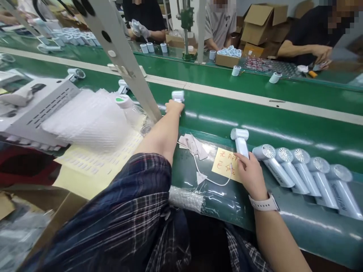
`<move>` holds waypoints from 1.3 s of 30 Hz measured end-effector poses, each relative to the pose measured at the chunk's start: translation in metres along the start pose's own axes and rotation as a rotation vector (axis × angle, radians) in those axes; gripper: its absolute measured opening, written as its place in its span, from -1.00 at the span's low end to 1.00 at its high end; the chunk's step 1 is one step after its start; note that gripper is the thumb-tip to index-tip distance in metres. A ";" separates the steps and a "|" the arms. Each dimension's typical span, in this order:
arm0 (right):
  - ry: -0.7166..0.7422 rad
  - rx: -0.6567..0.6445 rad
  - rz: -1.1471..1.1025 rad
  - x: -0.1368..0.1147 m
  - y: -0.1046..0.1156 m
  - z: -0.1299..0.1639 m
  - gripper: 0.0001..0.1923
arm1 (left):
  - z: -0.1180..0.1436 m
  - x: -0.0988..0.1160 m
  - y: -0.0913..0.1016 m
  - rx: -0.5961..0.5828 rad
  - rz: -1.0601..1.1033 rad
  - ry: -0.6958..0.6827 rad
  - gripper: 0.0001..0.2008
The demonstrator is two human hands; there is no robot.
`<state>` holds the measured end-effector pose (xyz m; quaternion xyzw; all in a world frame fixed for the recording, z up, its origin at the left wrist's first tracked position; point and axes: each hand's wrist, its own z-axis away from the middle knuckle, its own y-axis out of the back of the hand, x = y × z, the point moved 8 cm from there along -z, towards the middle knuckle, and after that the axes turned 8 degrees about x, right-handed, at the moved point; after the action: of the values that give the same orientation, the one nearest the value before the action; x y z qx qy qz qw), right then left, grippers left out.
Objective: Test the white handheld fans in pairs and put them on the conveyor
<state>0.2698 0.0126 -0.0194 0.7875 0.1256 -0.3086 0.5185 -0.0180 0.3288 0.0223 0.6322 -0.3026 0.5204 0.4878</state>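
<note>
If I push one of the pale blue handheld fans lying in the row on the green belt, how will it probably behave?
The pale blue handheld fan is probably light, being small hollow-looking plastic. Its rounded handle may let it roll sideways into the neighbouring fans. The glossy green belt suggests it would slide easily.

Cardboard boxes (pixel 262 22) stand beyond the belt; a yellow note (pixel 224 163) lies near.

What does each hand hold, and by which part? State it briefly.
The left hand grips a small white fan on the belt by its lower end. The right hand holds another white fan by its handle, head pointing away.
</note>
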 end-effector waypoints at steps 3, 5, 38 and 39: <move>-0.048 0.046 -0.090 0.004 0.007 0.003 -0.51 | 0.060 -0.005 -0.037 -0.196 0.049 0.091 -0.66; -0.074 0.074 -0.159 0.000 0.015 0.010 -0.50 | 0.117 -0.014 -0.054 -0.388 0.130 0.157 -0.68; -0.205 -0.243 -0.737 -0.101 -0.019 0.056 -0.52 | 0.252 0.011 0.004 -0.833 0.931 0.145 -0.10; -0.189 -0.239 -0.724 -0.103 -0.020 0.057 -0.51 | 0.252 0.011 0.005 -0.836 0.932 0.129 -0.11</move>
<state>0.1591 -0.0173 0.0136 0.5941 0.3821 -0.5261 0.4735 0.0722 0.0936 0.0390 0.1568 -0.6941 0.5532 0.4331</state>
